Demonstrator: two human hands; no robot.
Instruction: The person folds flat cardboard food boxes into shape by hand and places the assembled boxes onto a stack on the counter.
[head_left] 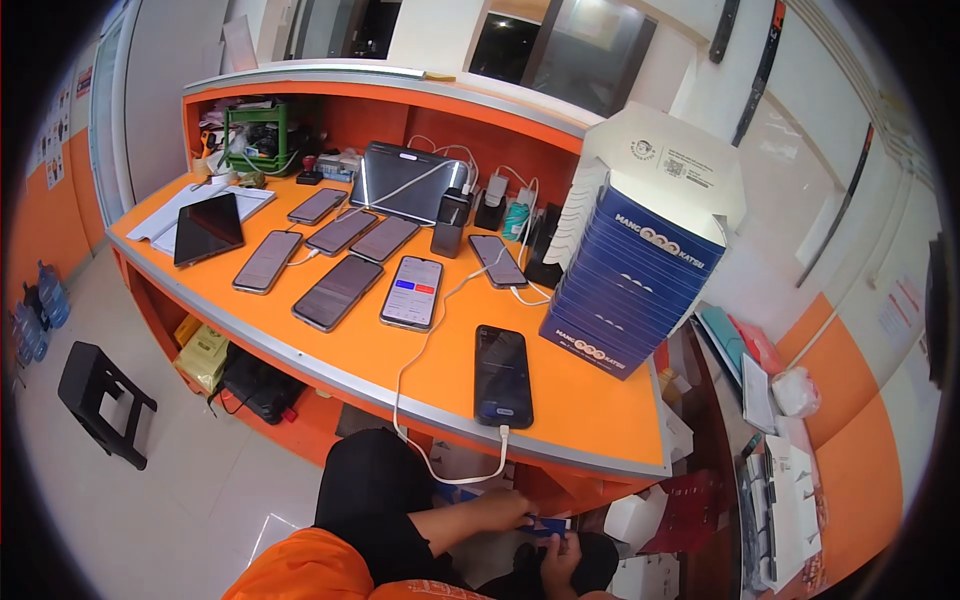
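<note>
Low in front of my lap, below the counter's front edge, both hands are closed on a blue carton piece with a pale edge. My left hand reaches across from the left and pinches its near-left part. Just below and to the right, my right hand grips it with the thumb on top. Most of the piece is hidden by the hands and dark trousers. Above on the orange counter stands a tall stack of blue boxes, the top one with its white lid raised. A black phone lies plugged into a white cable.
Several phones, a dark tablet, a larger tablet propped up, chargers and papers spread over the counter. A white cable droops over its front edge. A black stool stands left; flattened cartons lean at right.
</note>
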